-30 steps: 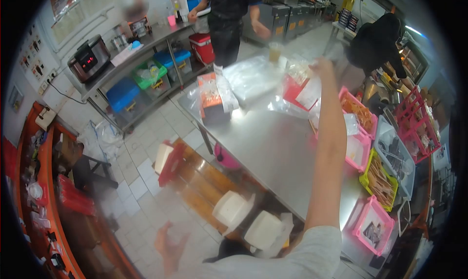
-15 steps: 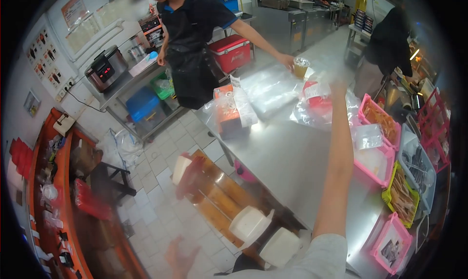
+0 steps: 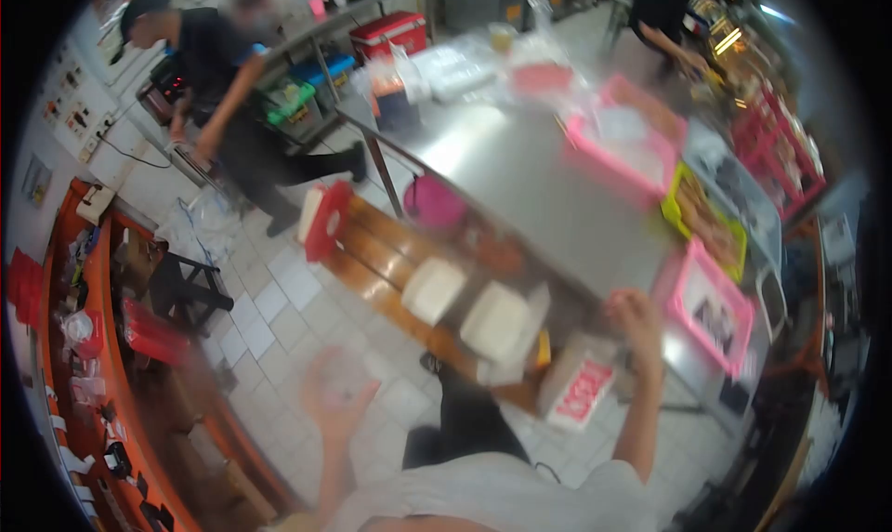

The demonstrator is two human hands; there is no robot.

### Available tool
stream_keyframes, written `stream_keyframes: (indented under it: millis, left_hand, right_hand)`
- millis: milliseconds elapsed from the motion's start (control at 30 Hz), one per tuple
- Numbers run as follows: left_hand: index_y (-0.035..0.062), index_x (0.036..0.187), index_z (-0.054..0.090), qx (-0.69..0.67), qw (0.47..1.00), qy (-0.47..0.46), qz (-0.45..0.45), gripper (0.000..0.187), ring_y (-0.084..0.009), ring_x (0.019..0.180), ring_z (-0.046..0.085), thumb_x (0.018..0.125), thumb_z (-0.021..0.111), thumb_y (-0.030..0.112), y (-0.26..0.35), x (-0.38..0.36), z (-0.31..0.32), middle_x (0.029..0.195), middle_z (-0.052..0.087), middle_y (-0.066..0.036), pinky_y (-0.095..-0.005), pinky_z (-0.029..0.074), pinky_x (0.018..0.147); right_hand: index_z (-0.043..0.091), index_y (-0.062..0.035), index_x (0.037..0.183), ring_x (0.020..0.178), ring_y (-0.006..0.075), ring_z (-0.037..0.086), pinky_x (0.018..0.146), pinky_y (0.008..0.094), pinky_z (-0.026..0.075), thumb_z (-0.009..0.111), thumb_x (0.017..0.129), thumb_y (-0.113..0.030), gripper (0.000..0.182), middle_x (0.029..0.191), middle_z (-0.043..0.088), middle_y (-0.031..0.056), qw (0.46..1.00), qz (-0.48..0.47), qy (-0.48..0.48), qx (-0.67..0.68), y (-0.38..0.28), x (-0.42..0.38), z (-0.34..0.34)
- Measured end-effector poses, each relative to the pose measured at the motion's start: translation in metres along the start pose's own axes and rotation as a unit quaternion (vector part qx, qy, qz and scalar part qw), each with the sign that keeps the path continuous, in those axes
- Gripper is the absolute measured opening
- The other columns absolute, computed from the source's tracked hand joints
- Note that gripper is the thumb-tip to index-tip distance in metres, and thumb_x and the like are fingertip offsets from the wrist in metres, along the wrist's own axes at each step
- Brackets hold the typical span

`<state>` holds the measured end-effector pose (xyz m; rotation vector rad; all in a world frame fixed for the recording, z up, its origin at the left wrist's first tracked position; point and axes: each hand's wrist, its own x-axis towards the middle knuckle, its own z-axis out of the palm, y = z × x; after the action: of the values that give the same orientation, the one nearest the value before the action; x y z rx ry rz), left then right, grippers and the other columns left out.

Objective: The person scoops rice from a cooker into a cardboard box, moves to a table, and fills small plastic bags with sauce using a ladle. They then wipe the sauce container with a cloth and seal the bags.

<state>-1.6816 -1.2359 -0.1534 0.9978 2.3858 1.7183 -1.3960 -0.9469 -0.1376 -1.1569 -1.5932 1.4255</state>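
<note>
My left hand (image 3: 339, 397) is raised over the tiled floor at the lower left. Motion blurs it, but its thumb stands apart from the fingers and I see nothing held. My right hand (image 3: 636, 323) hovers by the near edge of the steel table (image 3: 520, 160), fingers loosely bent and apart, with no object visible in it. Below that hand sits a white box with red lettering (image 3: 581, 383). Beside the box, white foam containers (image 3: 502, 323) rest on a wooden bench (image 3: 372, 267). To the hand's right is a pink basket (image 3: 683, 295) with small packets.
A yellow-green basket (image 3: 674, 211) and a larger pink basket (image 3: 581, 146) line the table's right side. Plastic bags and a lidded cup (image 3: 503, 38) stand at its far end. One person (image 3: 223, 86) walks at the left; another (image 3: 664, 21) works at the back right. Orange shelving (image 3: 56, 346) runs along the left.
My right hand has drawn back from the bags at the far end to the near table edge. The person at the left let go of the cup and moved left. My view has shifted.
</note>
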Motion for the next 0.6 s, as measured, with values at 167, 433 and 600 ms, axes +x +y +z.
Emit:
stream_keyframes:
  millis: [167, 433, 600]
  left_hand:
    - [0.0022, 0.116, 0.048, 0.009, 0.991, -0.103, 0.083, 0.064, -0.0170, 0.091, 0.052, 0.058, 0.074, 0.001, 0.005, -0.058, 0.021, 0.103, 0.055, -0.010, -0.0271, 0.042, 0.079]
    - [0.0014, 0.114, 0.048, -0.163, 0.961, -0.223, -0.025, 0.058, -0.0170, 0.095, 0.051, 0.062, 0.071, -0.004, 0.045, -0.180, 0.163, 0.100, 0.054, -0.008, -0.0282, 0.045, 0.080]
    - [0.0008, 0.115, 0.046, -0.199, 0.924, -0.321, -0.054, 0.060, -0.0169, 0.097, 0.051, 0.061, 0.072, -0.003, 0.156, -0.278, 0.267, 0.101, 0.054, -0.007, -0.0285, 0.047, 0.079]
  right_hand:
    - [0.058, -0.0016, 0.092, 0.068, 0.0074, 0.052, 0.063, 0.0205, 0.041, 0.053, 0.087, -0.019, 0.019, 0.077, 0.060, 0.0036, 0.988, -0.015, 0.135, -0.076, -0.036, -0.160, -0.111]
    - [0.060, 0.0008, 0.090, 0.065, 0.0077, 0.054, 0.059, 0.0216, 0.043, 0.058, 0.082, -0.012, 0.015, 0.072, 0.061, 0.0038, 0.953, -0.008, 0.185, -0.240, 0.013, -0.288, -0.268]
    - [0.059, 0.0034, 0.090, 0.067, 0.0082, 0.055, 0.062, 0.0220, 0.044, 0.057, 0.084, -0.015, 0.019, 0.072, 0.061, 0.0056, 0.980, 0.008, 0.172, -0.097, 0.055, -0.293, -0.415]
